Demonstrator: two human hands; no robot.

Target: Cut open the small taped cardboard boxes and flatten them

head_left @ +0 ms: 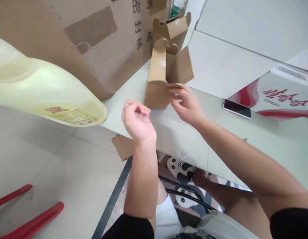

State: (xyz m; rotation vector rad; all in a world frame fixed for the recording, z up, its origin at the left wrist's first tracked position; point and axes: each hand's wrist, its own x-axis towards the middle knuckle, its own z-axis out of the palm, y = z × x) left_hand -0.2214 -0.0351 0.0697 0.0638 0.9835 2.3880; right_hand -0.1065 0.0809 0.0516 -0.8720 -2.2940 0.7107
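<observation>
A small brown cardboard box (pixel 156 91) stands on the pale table with its top flaps up. My right hand (pixel 186 104) is at its near right side, fingers bent around the edge of the front flap. Just left of the box, my left hand (pixel 139 122) is raised above the table edge, fingers curled in towards the palm; nothing shows in them. Directly behind stands a second small cardboard box (pixel 177 28), its top flaps partly folded.
A large printed carton (pixel 94 43) rises at the back left. In front of it a pale yellow bottle (pixel 51 89) juts in. On the right lie a phone (pixel 236 109) and a red-and-white box (pixel 280 93). A loose cardboard piece (pixel 122 147) shows below the table edge.
</observation>
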